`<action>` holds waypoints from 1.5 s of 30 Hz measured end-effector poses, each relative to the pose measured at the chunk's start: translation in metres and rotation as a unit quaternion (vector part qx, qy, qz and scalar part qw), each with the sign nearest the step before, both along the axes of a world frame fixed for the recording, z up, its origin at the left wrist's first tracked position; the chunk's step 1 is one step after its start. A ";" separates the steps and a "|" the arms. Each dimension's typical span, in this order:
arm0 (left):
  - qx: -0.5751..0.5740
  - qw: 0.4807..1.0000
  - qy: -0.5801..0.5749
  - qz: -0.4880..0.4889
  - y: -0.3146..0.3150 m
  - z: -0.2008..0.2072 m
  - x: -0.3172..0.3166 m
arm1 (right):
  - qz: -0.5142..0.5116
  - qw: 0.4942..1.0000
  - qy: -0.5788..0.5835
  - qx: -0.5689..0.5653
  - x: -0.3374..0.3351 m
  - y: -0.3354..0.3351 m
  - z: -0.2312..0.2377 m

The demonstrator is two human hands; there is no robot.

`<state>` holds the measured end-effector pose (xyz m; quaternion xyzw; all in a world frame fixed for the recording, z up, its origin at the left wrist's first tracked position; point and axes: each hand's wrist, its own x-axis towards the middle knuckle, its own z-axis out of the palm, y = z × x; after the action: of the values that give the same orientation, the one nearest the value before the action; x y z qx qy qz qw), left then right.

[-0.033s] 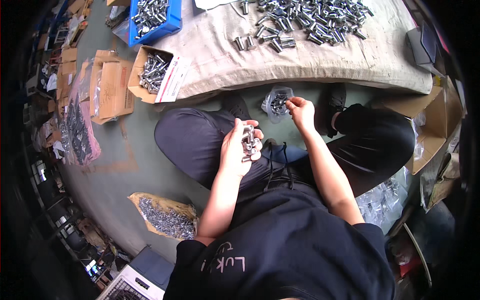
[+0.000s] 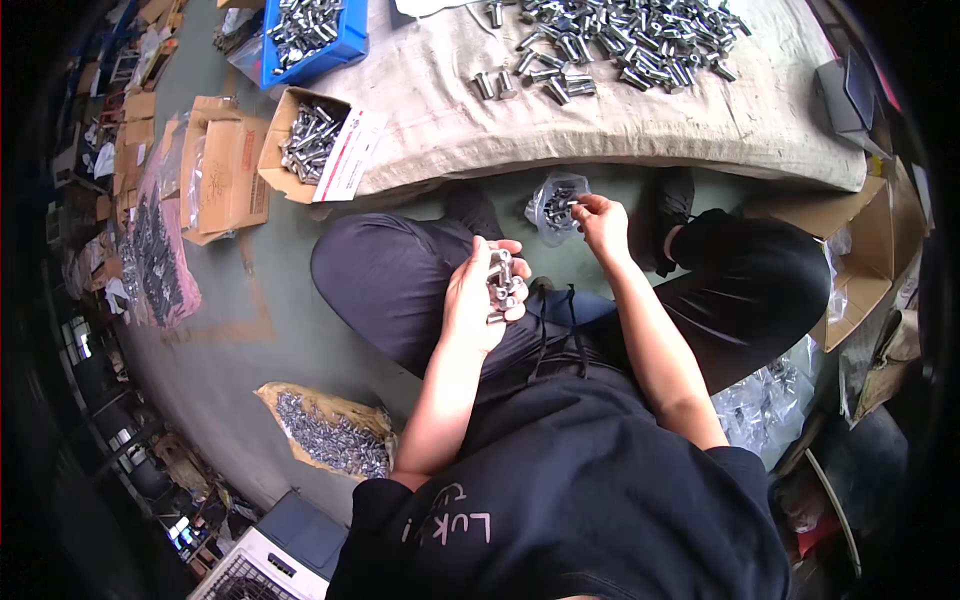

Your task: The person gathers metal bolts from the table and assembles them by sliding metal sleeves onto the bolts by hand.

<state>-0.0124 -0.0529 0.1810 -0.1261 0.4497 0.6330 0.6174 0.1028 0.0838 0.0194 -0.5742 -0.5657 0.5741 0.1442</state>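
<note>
In my left hand (image 2: 470, 305), palm turned up between my knees, lie several shiny metal cylindrical fittings (image 2: 503, 285) with the fingers curled round them. My right hand (image 2: 604, 225) is closed in a pinch at the rim of a clear plastic bag (image 2: 551, 228); whatever sits between its fingertips is too small to name. Small metal parts (image 2: 562, 203) lie inside that bag, which stands on the floor between my feet. Ahead, a large heap of similar metal fittings (image 2: 630, 45) is spread on a cloth-covered surface (image 2: 600, 125).
A blue bin (image 2: 318, 62) and an open carton (image 2: 290, 187), both holding metal fittings, stand at the far left. Beside them is another brown carton (image 2: 235, 180). Small parts lie on a yellowish sheet (image 2: 275, 405) at near left. To the right is an open cardboard box (image 2: 865, 270).
</note>
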 end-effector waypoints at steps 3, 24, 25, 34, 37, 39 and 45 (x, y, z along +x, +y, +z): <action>0.011 1.000 0.001 0.002 -0.004 0.002 0.000 | 0.050 0.997 -0.010 0.063 -0.001 -0.005 0.008; 0.034 0.951 0.303 -0.043 0.003 0.013 0.018 | 0.074 0.877 0.432 -0.198 0.005 -0.038 0.136; 0.035 0.952 0.301 -0.035 0.004 0.014 0.019 | 0.067 0.869 0.444 -0.210 0.005 -0.039 0.135; 0.033 0.949 0.309 -0.054 0.005 0.026 0.017 | 0.046 0.834 0.504 -0.220 0.003 -0.041 0.137; 0.038 0.945 0.322 -0.054 0.005 0.024 0.016 | 0.037 0.834 0.503 -0.224 0.003 -0.042 0.136; 0.038 0.938 0.340 -0.059 0.005 0.024 0.016 | 0.030 0.834 0.499 -0.233 0.002 -0.043 0.134; 0.066 0.953 0.293 -0.042 0.010 0.029 0.021 | -0.001 0.808 0.505 -0.303 0.002 -0.041 0.131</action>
<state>0.0082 -0.0432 0.2096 0.1248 0.5731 0.6440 0.4912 0.1052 0.0430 0.1501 -0.2185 -0.2102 0.9251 0.2285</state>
